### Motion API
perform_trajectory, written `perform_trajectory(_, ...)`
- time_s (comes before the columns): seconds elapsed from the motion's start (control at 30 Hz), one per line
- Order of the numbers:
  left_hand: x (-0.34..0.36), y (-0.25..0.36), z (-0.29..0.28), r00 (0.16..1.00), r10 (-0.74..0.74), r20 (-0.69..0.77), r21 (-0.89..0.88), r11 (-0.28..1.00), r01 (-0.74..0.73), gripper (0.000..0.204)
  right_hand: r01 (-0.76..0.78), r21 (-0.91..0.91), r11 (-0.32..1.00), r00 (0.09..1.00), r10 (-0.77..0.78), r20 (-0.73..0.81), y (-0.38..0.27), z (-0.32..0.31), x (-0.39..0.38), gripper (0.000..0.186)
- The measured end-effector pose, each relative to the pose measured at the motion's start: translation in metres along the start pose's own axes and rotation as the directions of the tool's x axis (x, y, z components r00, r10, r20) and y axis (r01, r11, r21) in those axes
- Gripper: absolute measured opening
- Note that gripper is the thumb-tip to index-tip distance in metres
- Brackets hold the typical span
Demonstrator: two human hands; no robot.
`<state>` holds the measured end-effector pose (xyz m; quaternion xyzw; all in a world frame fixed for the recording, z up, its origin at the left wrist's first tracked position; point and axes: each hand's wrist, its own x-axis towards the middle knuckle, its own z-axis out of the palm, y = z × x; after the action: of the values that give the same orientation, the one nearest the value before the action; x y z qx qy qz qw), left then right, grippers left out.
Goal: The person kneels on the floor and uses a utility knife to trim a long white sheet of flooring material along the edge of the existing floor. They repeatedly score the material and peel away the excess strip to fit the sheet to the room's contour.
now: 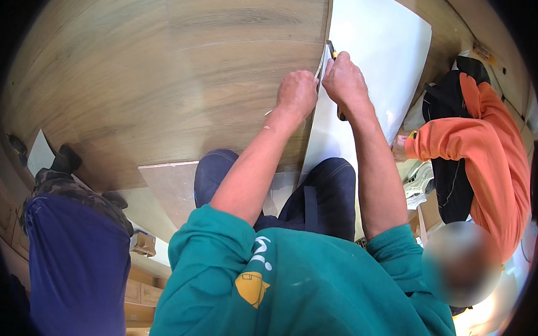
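A white panel [382, 71] lies in front of me, its long left edge running along the wood-grain surface [183, 76]. My right hand [346, 82] is closed around a black-and-yellow utility knife [341, 115], over the panel close to that edge. The handle's lower end shows below the palm, and the tool's front end is up at the edge. My left hand [298, 93] is a fist just left of the edge, beside the right. From its knuckles a thin pale strip [320, 64] rises along the edge; the fingers hide where it is held.
On the right a person in an orange top [500, 152] bends low, one hand by the panel's right edge. A person in a blue top [79, 262] is on the left. A loose flat board [170, 185] lies by my left knee, and pale scraps [419, 185] lie right.
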<state>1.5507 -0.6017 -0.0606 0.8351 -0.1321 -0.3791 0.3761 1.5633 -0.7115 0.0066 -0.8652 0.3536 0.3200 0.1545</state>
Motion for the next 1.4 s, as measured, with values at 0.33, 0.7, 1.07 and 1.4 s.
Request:
perform_trajectory(0.33,-0.005,-0.006,0.009,0.998,0.052,0.044,0.031,0.998,-0.053,0.018,-0.018,0.03,0.999,0.999,0.017,0.036,-0.003,0.001,0.012,0.031)
perform_trajectory(0.7,-0.012,-0.016,0.021,0.994,0.091,-0.065,0.012,0.996,-0.091,0.026,0.006,-0.017,1.0,1.0,-0.006,-0.006,0.002,0.004,-0.003,0.032)
perform_trajectory(1.07,-0.022,-0.019,0.028,0.994,0.074,-0.085,0.028,0.997,-0.071,0.026,0.047,0.006,0.999,0.999,-0.047,-0.014,0.012,0.012,0.002,0.034)
perform_trajectory(1.4,-0.025,-0.011,0.027,0.999,0.033,-0.028,0.025,0.999,-0.032,0.023,-0.002,0.011,1.0,1.0,0.001,0.022,0.011,0.012,0.002,0.034)
